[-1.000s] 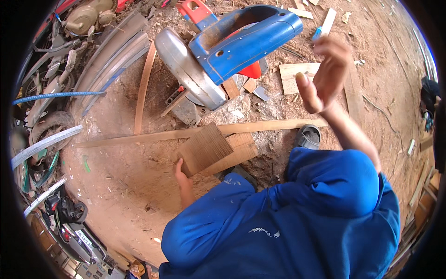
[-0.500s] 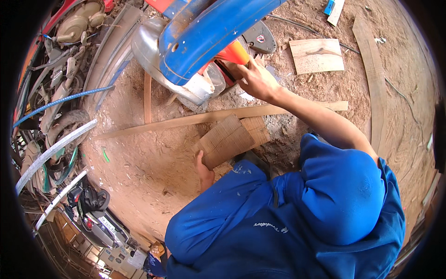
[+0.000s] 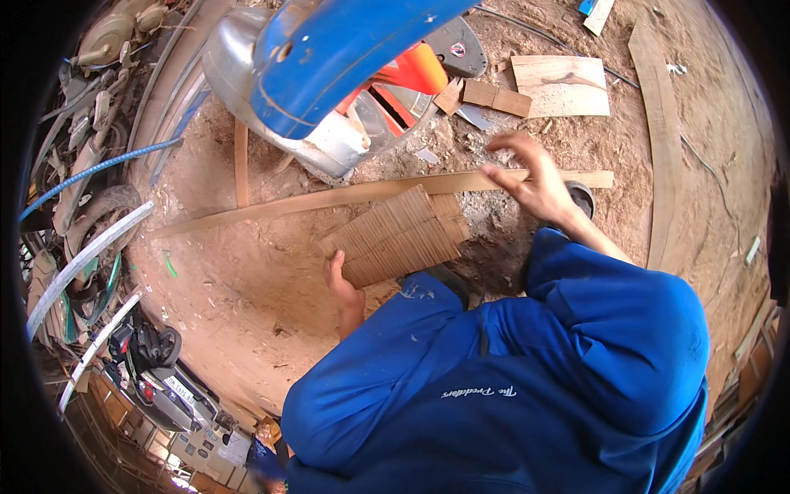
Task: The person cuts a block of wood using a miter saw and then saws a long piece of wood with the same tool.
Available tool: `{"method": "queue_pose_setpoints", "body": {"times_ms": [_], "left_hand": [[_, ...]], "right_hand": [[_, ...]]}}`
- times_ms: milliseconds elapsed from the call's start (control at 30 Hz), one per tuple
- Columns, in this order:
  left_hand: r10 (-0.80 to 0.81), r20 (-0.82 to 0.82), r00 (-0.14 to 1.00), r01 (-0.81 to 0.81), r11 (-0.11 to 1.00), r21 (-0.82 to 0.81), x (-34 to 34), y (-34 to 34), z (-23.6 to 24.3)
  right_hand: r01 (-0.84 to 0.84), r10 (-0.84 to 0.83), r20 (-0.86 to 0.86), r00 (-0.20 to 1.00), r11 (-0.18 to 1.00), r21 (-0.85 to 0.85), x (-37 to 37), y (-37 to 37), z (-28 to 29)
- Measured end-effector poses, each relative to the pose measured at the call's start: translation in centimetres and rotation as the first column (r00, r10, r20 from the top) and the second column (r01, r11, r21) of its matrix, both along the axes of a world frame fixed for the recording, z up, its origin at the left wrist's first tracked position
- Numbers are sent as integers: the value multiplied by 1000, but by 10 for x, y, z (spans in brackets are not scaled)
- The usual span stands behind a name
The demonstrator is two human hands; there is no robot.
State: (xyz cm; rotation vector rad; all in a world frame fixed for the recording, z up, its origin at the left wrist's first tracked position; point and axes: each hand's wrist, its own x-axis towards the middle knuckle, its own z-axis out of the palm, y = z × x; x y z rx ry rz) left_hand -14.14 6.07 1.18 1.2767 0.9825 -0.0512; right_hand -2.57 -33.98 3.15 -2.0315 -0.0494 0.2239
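My left hand (image 3: 346,288) grips the lower left edge of a pair of overlapping brown wooden boards (image 3: 387,239) held above the dirt ground in front of my knees. My right hand (image 3: 535,181) is in the air right of the boards, fingers apart and curved with nothing in them, over a long narrow plank (image 3: 288,210). Above both hands is a large power saw with a blue body (image 3: 346,45), a silver blade housing (image 3: 234,70) and an orange part (image 3: 420,70); neither hand touches it.
Small offcuts (image 3: 494,99) and a pale board (image 3: 559,86) lie right of the saw. A long plank (image 3: 658,165) and a cable (image 3: 716,173) lie further right. Metal parts (image 3: 82,123) and a scooter (image 3: 164,370) are at left. My bent knees (image 3: 625,337) fill the lower view.
My right hand was raised, then reached in at the saw's orange part; it has now drawn back down and right, fingers spread. My left hand still grips the boards. The view has shifted slightly.
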Motion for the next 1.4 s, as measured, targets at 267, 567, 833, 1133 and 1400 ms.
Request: {"method": "queue_pose_setpoints", "body": {"times_ms": [267,567,833,1133,1400], "left_hand": [[-178,30,983,174,979,104,14,-29,11],[-279,-103,955,295,936,190,23,-40,22],[-417,43,908,412,906,94,5,-16,4],[-752,286,594,684,659,313,23,-18,38],[-638,110,762,630,770,105,0,22,32]], "right_hand": [[-224,402,-455,794,890,397,1,38,1],[-164,446,-419,791,814,557,-14,25,-26],[-106,397,-498,771,851,515,-14,13,-35],[-335,374,37,927,778,531,-5,7,-31],[-250,474,-296,830,788,562,-36,15,-38]]}}
